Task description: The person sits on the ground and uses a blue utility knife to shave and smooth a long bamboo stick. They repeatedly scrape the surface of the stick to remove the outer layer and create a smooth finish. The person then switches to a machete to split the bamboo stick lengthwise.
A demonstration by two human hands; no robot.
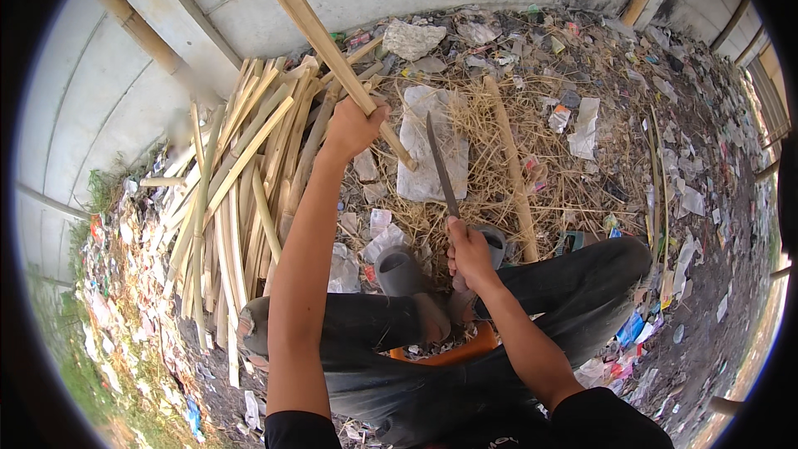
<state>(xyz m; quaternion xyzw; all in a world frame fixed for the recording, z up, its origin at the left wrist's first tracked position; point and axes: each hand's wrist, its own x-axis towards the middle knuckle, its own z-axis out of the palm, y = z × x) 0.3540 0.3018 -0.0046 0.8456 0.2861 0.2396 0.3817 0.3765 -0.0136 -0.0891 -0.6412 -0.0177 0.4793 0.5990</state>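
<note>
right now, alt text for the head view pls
Seen from above, a seated person's left hand grips a long bamboo pole while the right hand holds a long knife, blade pointing away. Split bamboo strips are piled to the left on litter-strewn ground.

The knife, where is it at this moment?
In the head view the knife is right of centre, held in the right hand, blade pointing up over a white sack, beside the left hand's bamboo strip.
</note>
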